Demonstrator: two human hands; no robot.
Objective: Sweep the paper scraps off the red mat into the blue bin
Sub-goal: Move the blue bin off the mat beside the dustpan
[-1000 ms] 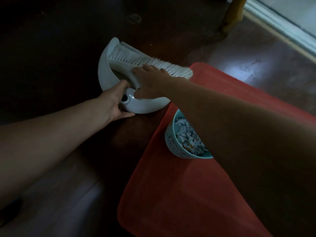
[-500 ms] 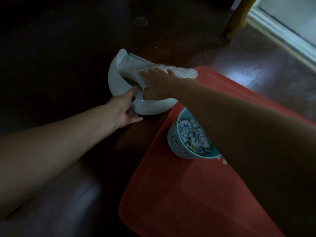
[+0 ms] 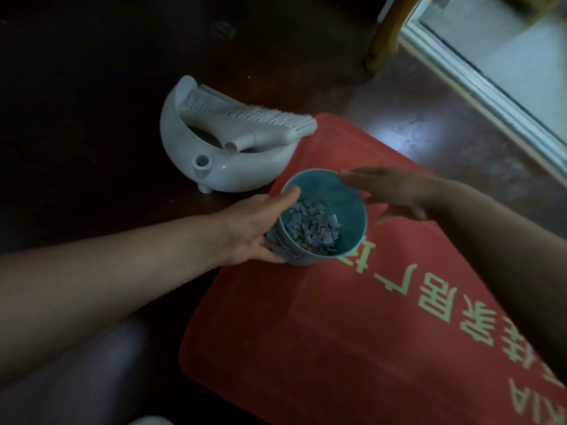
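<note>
A blue bin [image 3: 348,204] stands on the far left corner of the red mat [image 3: 337,348], which carries pale green lettering. Paper scraps [image 3: 313,227] fill the bin's bottom. My left hand [image 3: 254,228] grips the bin, thumb over its near-left rim and fingers round its side. My right hand [image 3: 395,193] hovers by the bin's right rim, blurred, with its fingers spread; I cannot tell if it touches. Beyond the mat, a white dustpan [image 3: 245,173] sits on the dark floor, and a white brush [image 3: 245,113] lies across it.
A yellow wooden leg [image 3: 386,35] stands at the far right, beside a pale door sill [image 3: 491,87]. Dark wooden floor [image 3: 92,87] surrounds the mat. My knee [image 3: 92,378] shows at the lower left.
Both hands left the dustpan and brush and pulled back to the bin. My left hand took hold of the bin; my right hand came beside its rim.
</note>
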